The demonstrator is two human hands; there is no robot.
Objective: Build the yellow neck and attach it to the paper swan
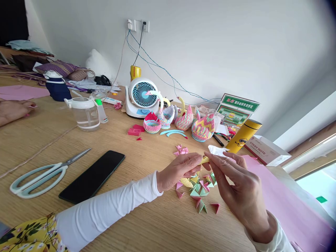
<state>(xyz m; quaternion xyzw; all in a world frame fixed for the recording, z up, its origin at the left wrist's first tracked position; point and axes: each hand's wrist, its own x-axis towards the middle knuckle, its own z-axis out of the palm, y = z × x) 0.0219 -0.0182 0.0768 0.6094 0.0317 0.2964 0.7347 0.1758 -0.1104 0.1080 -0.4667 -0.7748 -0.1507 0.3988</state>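
- Yellow paper piece [205, 160], 1: between the fingertips of both hands.
- Left hand [180, 170]: fingers pinched narrow on the yellow paper piece.
- Right hand [240, 185]: fingers close together on its other end.
- Folded paper triangles [195, 190], pink, green, yellow: on the counter [147, 227], below the fingers.
- Ribbed yellow curve [187, 182], 1: below the left fingers.
- Phone [92, 176], 1, black: left of the fingers; scissors [64, 163], 1 pair, further left.
- Pink sheet [278, 189]: right of the fingers.
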